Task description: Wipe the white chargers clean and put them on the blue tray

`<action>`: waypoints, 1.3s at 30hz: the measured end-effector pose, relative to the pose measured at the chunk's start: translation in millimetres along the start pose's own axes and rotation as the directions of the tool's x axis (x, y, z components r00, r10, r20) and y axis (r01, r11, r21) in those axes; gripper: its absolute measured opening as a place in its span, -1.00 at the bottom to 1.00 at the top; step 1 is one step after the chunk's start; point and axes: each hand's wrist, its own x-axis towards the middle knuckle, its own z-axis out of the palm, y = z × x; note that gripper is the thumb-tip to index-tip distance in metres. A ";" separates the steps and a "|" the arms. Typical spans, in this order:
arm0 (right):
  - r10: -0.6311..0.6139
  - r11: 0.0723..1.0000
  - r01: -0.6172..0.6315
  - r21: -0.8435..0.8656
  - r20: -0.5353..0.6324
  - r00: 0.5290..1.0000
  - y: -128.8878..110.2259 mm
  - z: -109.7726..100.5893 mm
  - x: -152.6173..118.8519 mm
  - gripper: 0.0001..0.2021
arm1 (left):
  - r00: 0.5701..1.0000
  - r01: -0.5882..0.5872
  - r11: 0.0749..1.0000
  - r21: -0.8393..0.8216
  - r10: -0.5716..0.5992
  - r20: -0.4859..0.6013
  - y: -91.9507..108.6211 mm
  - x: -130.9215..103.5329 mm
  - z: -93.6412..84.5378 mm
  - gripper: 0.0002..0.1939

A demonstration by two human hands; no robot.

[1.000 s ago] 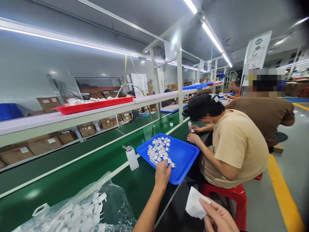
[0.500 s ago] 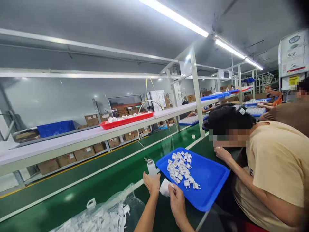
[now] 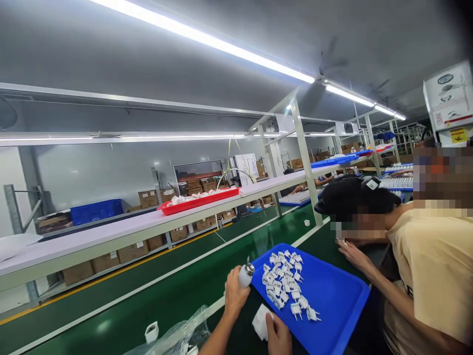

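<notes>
My left hand (image 3: 235, 292) is closed around a translucent white dispenser bottle (image 3: 244, 277) with a metal cap, tilted so its top leans right, by the near-left corner of the blue tray. A folded white cloth (image 3: 260, 321) is pinched in my right hand (image 3: 279, 336), a little below and right of the bottle. Beside both hands lies the blue tray (image 3: 332, 296), bearing a heap of white plug housings (image 3: 284, 276) with prongs. At the lower left, a clear plastic bag (image 3: 181, 335) with white parts is cut off by the frame edge.
One loose white housing (image 3: 151, 332) stands on the green belt (image 3: 107, 325). A red tray (image 3: 201, 201) of white parts sits on the raised shelf (image 3: 121, 227). To the right, a co-worker (image 3: 428, 266) in a pale shirt bends over the bench, close to the blue tray.
The bottle has gone from upright to tilted rightward in my left hand. My right hand still holds the cloth. The view has shifted upward, so the bag and hands appear lower.
</notes>
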 end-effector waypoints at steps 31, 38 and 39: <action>0.093 0.962 -0.130 0.241 0.160 0.983 14.2 -14.2 -1.3 -0.69 | 0.367 -0.930 0.220 0.294 0.557 0.745 3.0 10.1 -38.3 -0.16; 0.084 0.964 -0.126 0.234 0.180 0.980 8.3 -21.4 -2.9 -0.69 | 0.335 -0.941 0.165 0.294 0.545 0.769 13.7 5.6 -44.8 -0.19; 0.084 0.964 -0.125 0.233 0.179 0.980 7.8 -22.3 -3.2 -0.69 | 0.333 -0.942 0.162 0.294 0.545 0.769 15.1 4.8 -45.3 -0.19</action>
